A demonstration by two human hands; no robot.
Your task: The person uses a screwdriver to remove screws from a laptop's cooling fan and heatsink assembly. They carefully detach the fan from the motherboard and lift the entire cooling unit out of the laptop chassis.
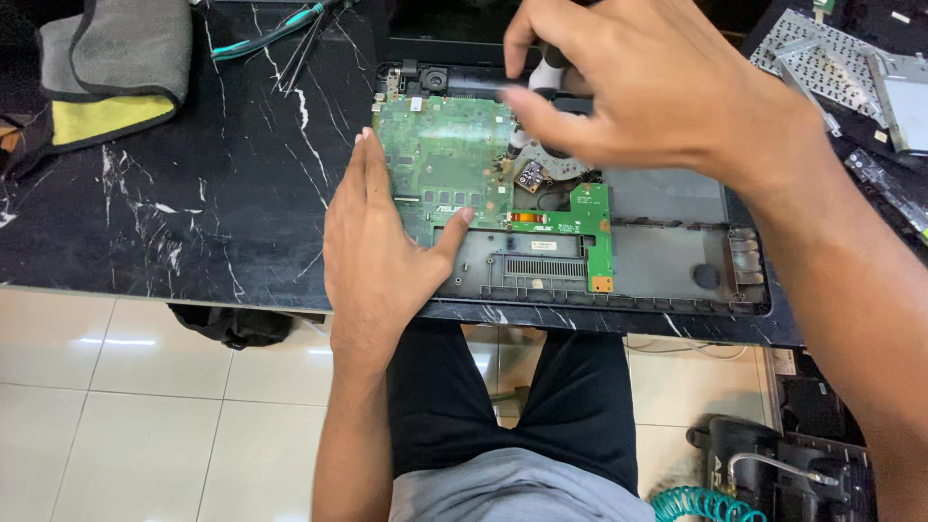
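An opened laptop base [677,261] lies on a black marble table [193,193], with a green motherboard [445,155] seated in its left half. My left hand [382,251] rests flat on the base's left edge, fingers together, thumb stretched onto the board's lower part. My right hand [638,87] hovers over the board's upper right, its fingers closed around a screwdriver [541,82] with a white-and-black handle that stands upright, tip down on the board. The tip's exact contact spot is hidden by my fingers.
A grey-and-yellow cloth [116,68] lies at the table's far left. Green-handled tweezers or probes [280,34] lie at the top. A removed keyboard and metal parts [851,58] sit at the right. Below on the tiled floor are a black bag [237,324] and a coiled teal hose [701,505].
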